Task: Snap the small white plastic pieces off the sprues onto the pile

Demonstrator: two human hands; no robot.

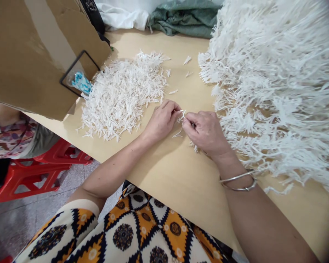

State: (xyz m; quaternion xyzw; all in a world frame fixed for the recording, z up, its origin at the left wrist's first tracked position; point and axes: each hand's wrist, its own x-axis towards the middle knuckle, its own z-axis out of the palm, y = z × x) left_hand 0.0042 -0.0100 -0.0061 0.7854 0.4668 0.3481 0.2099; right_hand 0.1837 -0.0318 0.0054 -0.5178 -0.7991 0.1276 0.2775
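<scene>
One tan table [181,175] carries everything in front of me. The biggest thing on it is the heap [276,84] of white plastic sprigs, filling the side from my 1 o'clock round to 4 o'clock. It is made of thin stalks with short side branches, tangled and bristling, and its near fringe is just beside my right wrist.

Next in size is the cardboard box [24,58] at 10 o'clock, standing at the table's edge; I cannot see inside it. A black wire frame [71,69] sits against its side, and a crumpled clear bag with blue print [81,82] is tucked in that frame.

Far off at 12 o'clock a green cloth [181,18] and a white cloth [120,16] lie bunched at the back edge. At 11 o'clock, between the box and my hands, lies the smaller pile [123,95] of short white bits, loose and spread flat. A few strays [187,60] are scattered at 12 o'clock.

My left hand [161,120] and right hand [207,131] meet in the middle of the table, knuckles up, fingertips facing. A silver bangle [239,180] rings my right wrist. Both hands pinch one sprig [182,117] between thumb and forefinger. It is a small white piece with little branches, held just over the tabletop in the gap between my fingertips. One short bit [177,135] lies on the wood right under it, at 6 o'clock.
</scene>
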